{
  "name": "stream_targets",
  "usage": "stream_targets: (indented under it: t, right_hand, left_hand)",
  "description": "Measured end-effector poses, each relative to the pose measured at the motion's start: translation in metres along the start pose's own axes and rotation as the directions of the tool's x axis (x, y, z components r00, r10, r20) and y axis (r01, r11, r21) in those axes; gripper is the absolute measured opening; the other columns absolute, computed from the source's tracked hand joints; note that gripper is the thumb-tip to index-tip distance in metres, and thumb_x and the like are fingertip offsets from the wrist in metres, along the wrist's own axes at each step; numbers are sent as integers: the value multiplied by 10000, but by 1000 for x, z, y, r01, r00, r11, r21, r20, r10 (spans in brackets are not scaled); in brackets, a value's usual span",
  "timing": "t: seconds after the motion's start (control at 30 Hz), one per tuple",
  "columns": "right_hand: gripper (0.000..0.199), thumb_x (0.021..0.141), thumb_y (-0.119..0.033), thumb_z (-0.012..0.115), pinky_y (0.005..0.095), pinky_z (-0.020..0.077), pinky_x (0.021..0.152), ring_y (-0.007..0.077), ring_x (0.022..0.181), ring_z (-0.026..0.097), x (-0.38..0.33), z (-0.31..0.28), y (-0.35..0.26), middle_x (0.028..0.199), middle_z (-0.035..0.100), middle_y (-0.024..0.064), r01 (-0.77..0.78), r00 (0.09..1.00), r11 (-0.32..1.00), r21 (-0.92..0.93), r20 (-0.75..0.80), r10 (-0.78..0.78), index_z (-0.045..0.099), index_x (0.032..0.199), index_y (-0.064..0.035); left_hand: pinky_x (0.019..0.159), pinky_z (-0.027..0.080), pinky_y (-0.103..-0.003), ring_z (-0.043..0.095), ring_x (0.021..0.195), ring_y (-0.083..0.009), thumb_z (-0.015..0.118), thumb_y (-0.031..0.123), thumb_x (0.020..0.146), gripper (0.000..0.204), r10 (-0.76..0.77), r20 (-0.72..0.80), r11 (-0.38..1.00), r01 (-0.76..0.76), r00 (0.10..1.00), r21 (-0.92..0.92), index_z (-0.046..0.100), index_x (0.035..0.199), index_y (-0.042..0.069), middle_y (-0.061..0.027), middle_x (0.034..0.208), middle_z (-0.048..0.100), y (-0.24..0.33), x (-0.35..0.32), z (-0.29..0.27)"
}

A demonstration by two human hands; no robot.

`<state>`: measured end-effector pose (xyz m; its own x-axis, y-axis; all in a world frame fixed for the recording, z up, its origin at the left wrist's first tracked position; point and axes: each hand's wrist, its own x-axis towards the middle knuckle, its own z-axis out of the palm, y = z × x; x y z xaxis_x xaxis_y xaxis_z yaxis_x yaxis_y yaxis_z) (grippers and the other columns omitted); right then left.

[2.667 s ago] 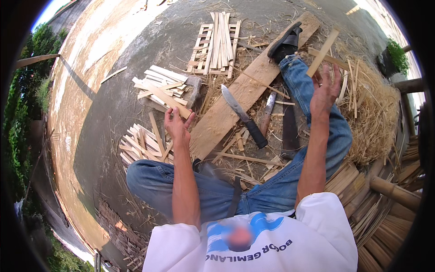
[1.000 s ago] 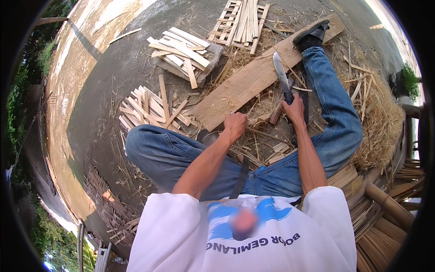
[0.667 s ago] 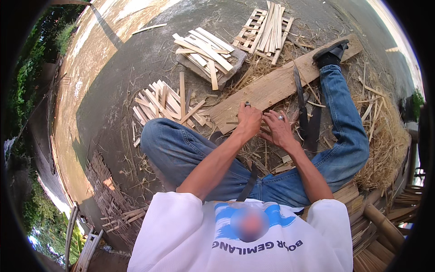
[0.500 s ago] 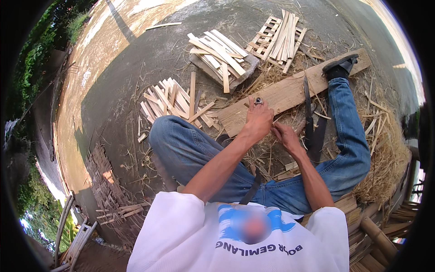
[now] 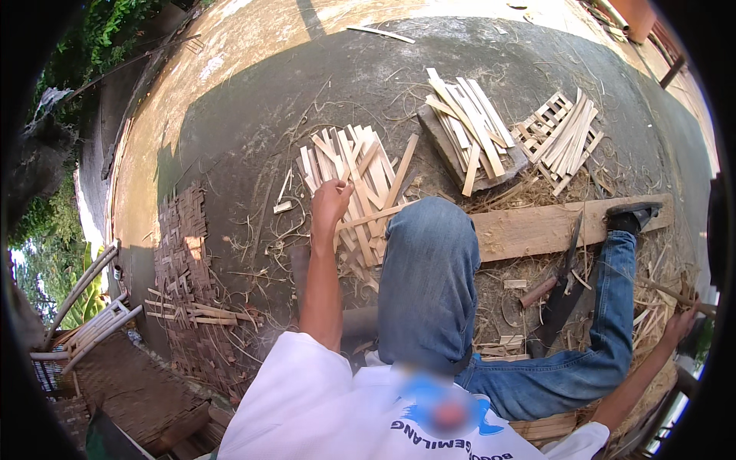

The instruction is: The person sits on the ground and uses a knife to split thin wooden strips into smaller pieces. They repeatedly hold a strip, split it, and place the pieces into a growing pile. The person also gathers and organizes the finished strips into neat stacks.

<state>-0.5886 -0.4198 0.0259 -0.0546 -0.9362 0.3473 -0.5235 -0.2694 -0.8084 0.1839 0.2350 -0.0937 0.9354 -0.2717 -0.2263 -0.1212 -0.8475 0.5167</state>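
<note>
My left hand (image 5: pixel 331 201) is over the left pile of pale, flat wooden strips (image 5: pixel 376 170), its fingers bent in at the strips' ends. Whether a strip is pinched in them is hidden. Far to the right, my right hand (image 5: pixel 676 327) reaches past my lower leg, beside a brown stick (image 5: pixel 675 293) and dry shavings. It is small and blurred near the picture's rim, so its grip is unclear. A long dark blade (image 5: pixel 570 251) leans across the edge of a wooden plank (image 5: pixel 529 232), with a wooden handle (image 5: pixel 539 293) close by. My foot rests on the plank's right end.
More strips (image 5: pixel 479 115) lie on a stone block (image 5: pixel 502 170) ahead. A woven lattice piece (image 5: pixel 543 123) with a bundle of strips is right of it. A torn woven mat (image 5: pixel 182 253) lies at left. Fibres litter the ground, and my raised knee (image 5: pixel 433 268) stands between my arms.
My hands have parted from over the plank: the left went to the strip pile, the right far out to the right. My left knee is more upright, and the view has shifted left.
</note>
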Motion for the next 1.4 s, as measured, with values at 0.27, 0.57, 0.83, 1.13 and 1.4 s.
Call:
stream_targets:
  t: [0.27, 0.57, 0.83, 1.13, 1.4]
  right_hand:
    - [540, 987, -381, 617, 360, 475, 998, 259, 1202, 585, -52, -94, 44, 1375, 580, 114, -428, 842, 895, -126, -415, 344, 524, 1422, -74]
    - [577, 936, -403, 689, 371, 467, 993, 259, 1181, 589, -71, -35, 67, 1368, 586, 90, -472, 873, 867, -159, -219, 435, 537, 1417, -122]
    - [498, 1000, -384, 620, 376, 420, 1035, 210, 1272, 517, -41, 114, -20, 1375, 564, 60, -266, 904, 964, 22, 353, 242, 545, 1411, -112]
    - [423, 1013, -312, 605, 407, 424, 1082, 287, 1322, 508, -117, 148, -176, 1473, 479, 177, 153, 780, 963, -221, 625, 20, 583, 1341, -46]
    - [408, 995, -293, 631, 421, 479, 1035, 395, 1294, 546, -165, 106, -223, 1575, 312, 258, 202, 776, 942, -267, 631, 12, 594, 1304, -29]
  left_hand:
    - [969, 453, -565, 584, 1147, -410, 815, 530, 755, 951, -92, -137, 972, 119, 986, 203, 371, 1463, 77, -281, 1337, 445, -4, -53, 113]
    - [1043, 258, -675, 555, 1164, -329, 904, 372, 680, 1099, -128, -199, 988, 143, 972, 65, 249, 1529, 130, -126, 1137, 588, -35, -36, 117]
    - [654, 501, -393, 650, 690, -217, 705, 218, 888, 477, -87, -65, 918, 55, 994, -393, 536, 1278, 2, -87, 883, 657, -84, -21, 126]
    - [417, 460, -277, 546, 473, -109, 651, 252, 962, 353, -263, 2, 771, 212, 965, -600, 585, 1198, -3, -42, 731, 599, -77, -14, 79]
    - [1126, 356, -455, 458, 1331, -421, 795, 383, 809, 980, -111, -198, 945, 42, 974, -326, 283, 1534, -33, -308, 1446, 451, -104, -17, 68]
